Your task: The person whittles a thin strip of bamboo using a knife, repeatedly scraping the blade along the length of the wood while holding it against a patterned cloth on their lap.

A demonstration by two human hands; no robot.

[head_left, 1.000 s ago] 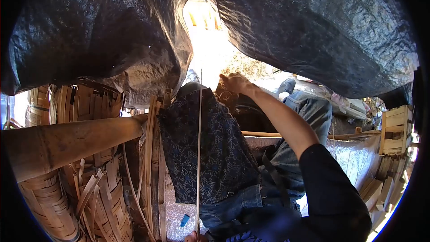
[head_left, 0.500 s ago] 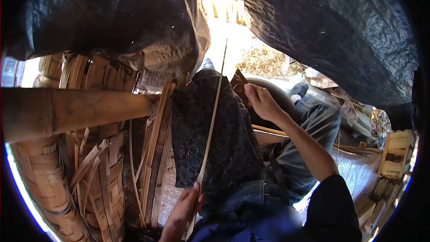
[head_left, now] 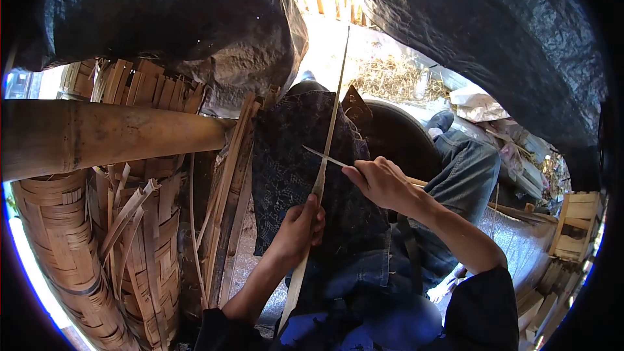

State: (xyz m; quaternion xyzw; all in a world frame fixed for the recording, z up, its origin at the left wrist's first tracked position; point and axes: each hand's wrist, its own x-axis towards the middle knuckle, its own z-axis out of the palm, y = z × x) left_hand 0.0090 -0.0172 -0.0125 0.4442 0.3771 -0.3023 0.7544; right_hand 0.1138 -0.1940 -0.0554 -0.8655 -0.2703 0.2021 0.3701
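My left hand [head_left: 299, 231] is closed round a long, thin bamboo strip [head_left: 333, 114], which slants up and away from my lap. In my right hand [head_left: 387, 185] is a knife [head_left: 323, 156], its narrow pointed blade aimed left and crossing the strip just above my left hand. A dark patterned cloth [head_left: 276, 175] covers my left thigh beneath the strip. The right hand's fingers wrap the knife's grip and hide most of it.
A thick bamboo pole [head_left: 117, 133] juts in from the left above woven bamboo baskets [head_left: 58, 240]. Split bamboo pieces [head_left: 224, 201] stand beside my left leg. Dark plastic sheeting [head_left: 474, 26] hangs overhead. A round dark object [head_left: 396, 136] lies beyond my right hand.
My right hand has come down and left, bringing the knife blade across the strip. My left hand has moved up and right with the strip.
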